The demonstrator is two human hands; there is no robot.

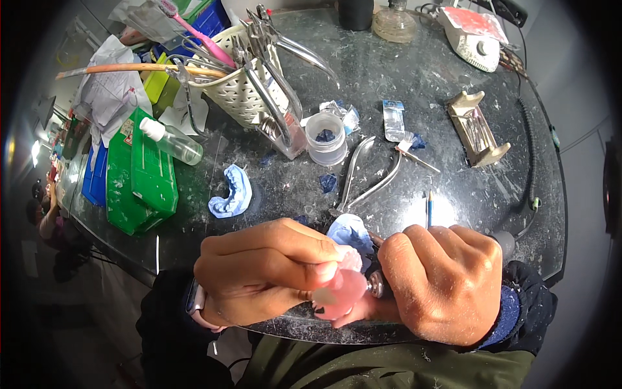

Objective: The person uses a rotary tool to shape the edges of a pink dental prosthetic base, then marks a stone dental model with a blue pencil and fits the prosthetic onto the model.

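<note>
My left hand (256, 269) pinches a pink acrylic dental plate (345, 293) between thumb and fingers, near the front edge of the bench. Opposite it, my right hand (444, 282) is closed around a rotary handpiece, whose metal nose (376, 284) points at the plate's right side. Whether a bur touches the plate cannot be made out. Pale dust speckles my right hand. Just beyond my fingers lies a light blue dental cast (348, 228), partly hidden. Another blue horseshoe-shaped cast (232, 193) rests farther left.
Wire pliers (353, 172) lie open-handled past the casts, beside a clear plastic cup (326, 141). A white basket (236, 91) bristles with pliers. Green trays (139, 178) and a spray bottle (178, 144) stand left. A tool rack (476, 129) and coiled cord (532, 149) are right.
</note>
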